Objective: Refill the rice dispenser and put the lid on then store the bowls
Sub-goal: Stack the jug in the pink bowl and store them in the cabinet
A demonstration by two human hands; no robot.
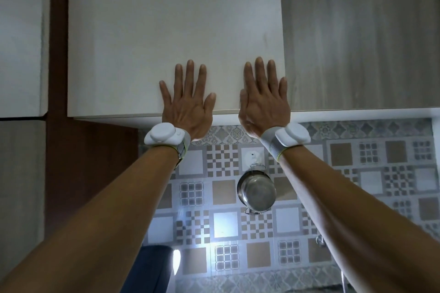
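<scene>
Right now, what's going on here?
A person has both arms raised, with the left hand and right hand spread flat against the pale wall cabinet door, near its lower edge. Neither hand holds anything. A steel pot hangs on the tiled wall below. No bowls or rice dispenser are in view.

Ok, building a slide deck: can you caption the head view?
Both open hands, left hand and right hand, pressed flat on a pale upper cabinet door above patterned wall tiles.
</scene>
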